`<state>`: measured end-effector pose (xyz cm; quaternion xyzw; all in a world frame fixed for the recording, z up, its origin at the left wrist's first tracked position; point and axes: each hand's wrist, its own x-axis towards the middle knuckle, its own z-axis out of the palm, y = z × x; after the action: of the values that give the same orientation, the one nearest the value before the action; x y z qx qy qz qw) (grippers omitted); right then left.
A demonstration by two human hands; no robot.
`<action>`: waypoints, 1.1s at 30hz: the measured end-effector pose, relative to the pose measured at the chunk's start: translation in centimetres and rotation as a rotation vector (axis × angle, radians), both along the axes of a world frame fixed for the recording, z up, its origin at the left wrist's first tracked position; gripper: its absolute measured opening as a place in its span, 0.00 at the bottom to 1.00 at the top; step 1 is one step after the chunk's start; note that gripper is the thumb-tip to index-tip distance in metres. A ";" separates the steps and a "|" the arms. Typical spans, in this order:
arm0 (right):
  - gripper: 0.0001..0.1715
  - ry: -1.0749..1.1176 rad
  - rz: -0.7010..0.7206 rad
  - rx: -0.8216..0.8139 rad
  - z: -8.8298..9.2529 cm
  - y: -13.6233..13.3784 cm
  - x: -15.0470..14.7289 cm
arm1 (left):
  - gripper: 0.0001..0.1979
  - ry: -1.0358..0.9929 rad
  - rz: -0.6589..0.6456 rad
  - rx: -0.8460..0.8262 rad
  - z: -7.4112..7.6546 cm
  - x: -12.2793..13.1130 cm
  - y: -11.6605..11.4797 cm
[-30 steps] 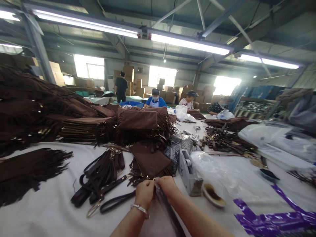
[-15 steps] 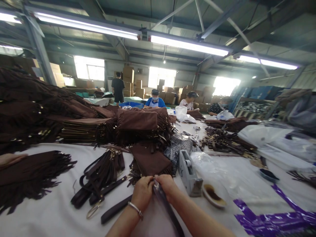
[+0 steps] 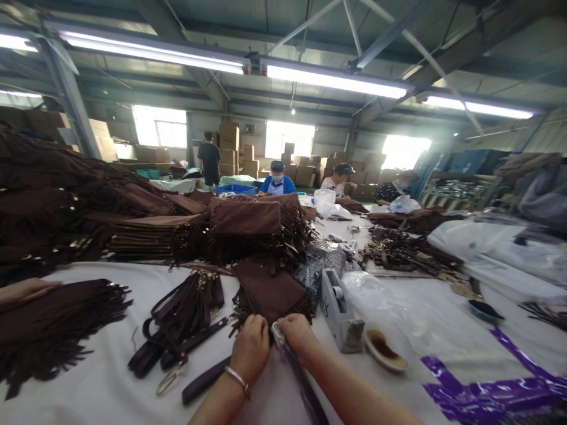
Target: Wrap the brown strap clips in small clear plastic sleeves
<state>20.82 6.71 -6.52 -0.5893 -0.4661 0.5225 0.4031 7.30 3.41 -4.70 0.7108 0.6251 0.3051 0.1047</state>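
My right hand (image 3: pixel 297 337) pinches the upper end of a dark strap (image 3: pixel 305 383), which looks wrapped in clear, shiny plastic and runs down past the bottom edge. Just left of it, my left hand (image 3: pixel 252 342), with a bracelet at the wrist, is closed. Its fingertips are partly hidden, and what they grip, if anything, cannot be made out. A brown fringed bag (image 3: pixel 266 286) lies right beyond both hands. Left of them are another dark strap (image 3: pixel 206 381) and a bundle of brown straps (image 3: pixel 190 313) with gold-coloured clips.
A grey tape dispenser (image 3: pixel 339 313) and a dish of brown liquid (image 3: pixel 385 351) stand at right, near purple plastic (image 3: pixel 496 395). Stacked brown bags (image 3: pixel 245 218) rise behind. At far left another person's hand (image 3: pixel 29 292) touches a fringed bag (image 3: pixel 66 321). Co-workers sit across the table.
My left hand has drawn slightly left and down, leaving a gap from my right hand, which still holds the strap. The fringed bag at far left has shifted slightly left and down.
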 end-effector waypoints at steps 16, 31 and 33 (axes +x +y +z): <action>0.24 -0.267 -0.021 0.101 0.6 1.7 -0.4 | 0.15 -0.502 0.113 -0.311 0.1 1.4 -0.7; 0.16 0.262 0.243 -0.441 1.7 -7.8 5.9 | 0.14 -0.828 0.208 -0.601 -2.2 2.5 1.6; 0.14 0.245 0.156 -0.431 1.7 -7.6 5.5 | 0.14 -0.829 0.199 -0.606 -2.2 2.7 1.6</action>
<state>26.33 -0.93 -4.81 -0.5564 -0.3356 0.7066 0.2800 9.98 5.03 -6.92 0.4052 0.6558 0.3748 0.5150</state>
